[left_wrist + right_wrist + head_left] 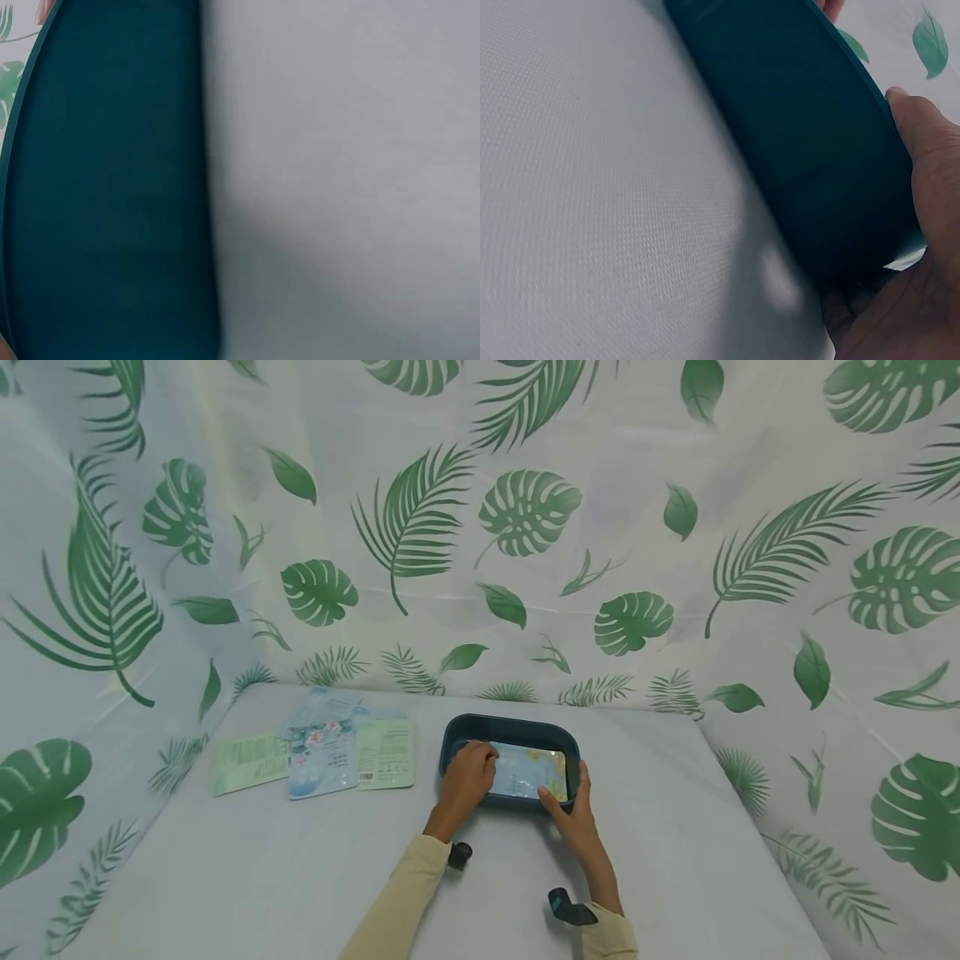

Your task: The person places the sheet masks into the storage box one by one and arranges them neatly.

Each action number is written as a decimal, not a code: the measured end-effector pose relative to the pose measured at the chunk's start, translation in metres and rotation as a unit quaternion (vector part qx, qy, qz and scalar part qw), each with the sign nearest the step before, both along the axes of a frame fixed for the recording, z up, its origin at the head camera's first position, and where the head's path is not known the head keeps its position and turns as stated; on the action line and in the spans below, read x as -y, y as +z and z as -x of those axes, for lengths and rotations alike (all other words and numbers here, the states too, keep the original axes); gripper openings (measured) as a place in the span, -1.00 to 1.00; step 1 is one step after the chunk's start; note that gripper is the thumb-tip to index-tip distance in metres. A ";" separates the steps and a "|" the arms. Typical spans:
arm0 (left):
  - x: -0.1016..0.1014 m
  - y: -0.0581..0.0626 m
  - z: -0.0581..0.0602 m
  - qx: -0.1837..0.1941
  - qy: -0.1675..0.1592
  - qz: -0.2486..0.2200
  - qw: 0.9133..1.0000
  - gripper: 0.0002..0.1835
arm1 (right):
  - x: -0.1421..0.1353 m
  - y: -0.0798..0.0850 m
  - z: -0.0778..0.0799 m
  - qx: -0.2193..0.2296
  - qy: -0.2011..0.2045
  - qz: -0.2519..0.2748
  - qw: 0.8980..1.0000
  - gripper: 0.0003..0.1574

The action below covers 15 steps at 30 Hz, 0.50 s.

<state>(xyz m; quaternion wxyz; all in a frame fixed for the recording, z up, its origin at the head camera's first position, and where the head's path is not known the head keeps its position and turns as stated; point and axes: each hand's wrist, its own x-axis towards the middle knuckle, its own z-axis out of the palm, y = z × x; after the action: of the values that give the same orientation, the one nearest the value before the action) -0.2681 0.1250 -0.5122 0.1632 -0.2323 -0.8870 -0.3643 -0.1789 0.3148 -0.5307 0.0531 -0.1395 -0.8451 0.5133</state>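
Note:
A dark teal plastic bin [510, 724] sits on the white table, with a light blue face mask packet [525, 770] showing yellow flowers lying inside it. My left hand [467, 779] reaches over the bin's near left side, its curled fingers at the packet's left end; the fingertips are hidden there. Around the bin's right end, my right hand [576, 818] grips the wall, thumb at the near rim and fingers along the right side. The right wrist view shows that thumb [919, 120] against the rim of the bin [795, 127].
Left of the bin lie more packets: a green one [251, 762], a blue one with pink flowers [324, 764] and another green one [386, 756]. Further blue packets lie partly beneath them. A leaf-print cloth [450, 635] hangs behind the table.

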 end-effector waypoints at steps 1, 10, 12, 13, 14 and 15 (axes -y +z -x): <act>0.002 -0.001 0.000 -0.015 -0.014 -0.021 1.000 -0.88 | 0.000 0.000 0.000 0.002 0.000 0.000 1.000 0.24; 0.035 -0.016 -0.005 -0.114 0.022 -0.148 0.982 -0.77 | 0.000 -0.002 0.001 0.007 0.005 -0.007 1.000 0.26; 0.045 -0.017 -0.004 -0.107 0.065 -0.153 0.980 -0.77 | -0.001 -0.002 0.001 0.007 0.003 -0.010 1.000 0.26; 0.051 -0.017 -0.004 -0.101 0.086 -0.155 0.979 -0.78 | -0.001 -0.002 0.001 0.007 0.002 -0.012 1.000 0.26; 0.056 -0.016 -0.003 -0.087 0.109 -0.152 0.979 -0.79 | -0.002 -0.001 0.001 0.007 0.000 -0.013 1.000 0.26; 0.062 -0.016 -0.003 -0.073 0.128 -0.147 0.978 -0.82 | -0.002 0.000 0.001 0.007 0.000 -0.012 1.000 0.26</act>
<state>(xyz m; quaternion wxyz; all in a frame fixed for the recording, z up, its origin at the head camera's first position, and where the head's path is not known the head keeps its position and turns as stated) -0.2655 0.0634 -0.5284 0.3054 -0.1163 -0.8319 -0.4484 -0.1799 0.3168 -0.5312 0.0487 -0.1426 -0.8515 0.5023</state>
